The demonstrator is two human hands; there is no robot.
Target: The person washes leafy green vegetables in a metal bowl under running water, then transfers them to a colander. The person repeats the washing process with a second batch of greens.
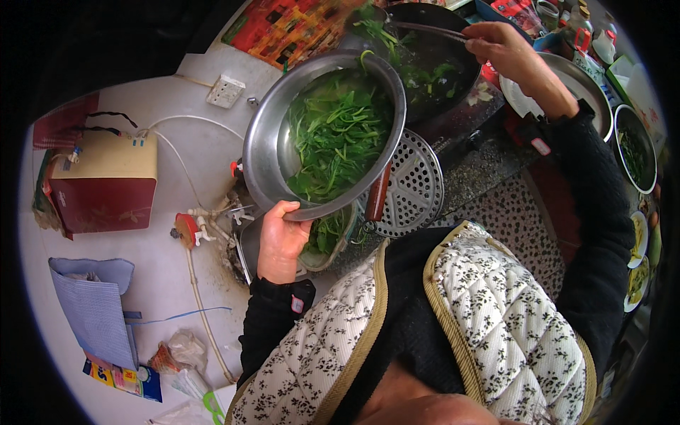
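My left hand (281,241) grips the near rim of a stainless steel basin (265,154), which is tilted. Leafy greens (340,141) lie in liquid inside it. A single stem curls over the basin's far rim. In my right hand (512,61) is the thin handle of a metal utensil (425,26), reaching over a dark wok (454,48). At the utensil's far end are blurred greens (372,26), and its head is hidden. More greens float in dark liquid in the wok, which sits beyond the basin and to its right.
Below the basin are a perforated steel disc (417,186), a reddish-brown handle (378,196) and a container of greens (326,236). Rightward stand a steel tray (589,90), a bowl of greens (632,151) and bottles (581,21). Taps (204,234) and pipes line the left wall.
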